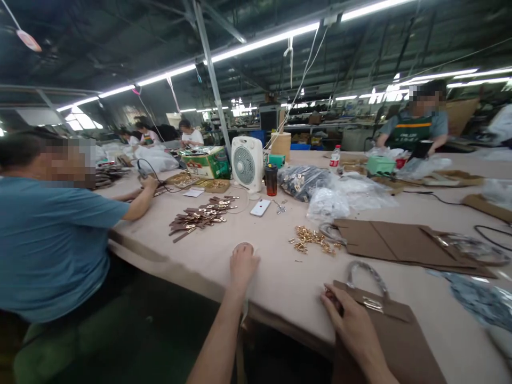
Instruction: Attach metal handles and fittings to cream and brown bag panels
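Observation:
My left hand (242, 266) rests on the table edge, fingers curled over a small round tape roll (243, 246). My right hand (348, 322) lies on the near corner of a brown leather bag (394, 341) with a wrapped handle (366, 274) and a metal buckle (373, 304); its fingers grip the bag's edge. A pile of gold metal fittings (312, 238) lies just beyond, between the two hands.
A person in a blue shirt (52, 240) sits at left by a heap of brown leather straps (200, 216). A white phone (260, 207), fan (247, 162), dark cup (271, 180), plastic bags (332, 194) and flat brown panels (400, 242) cover the table. Another worker (416, 125) sits at the far right.

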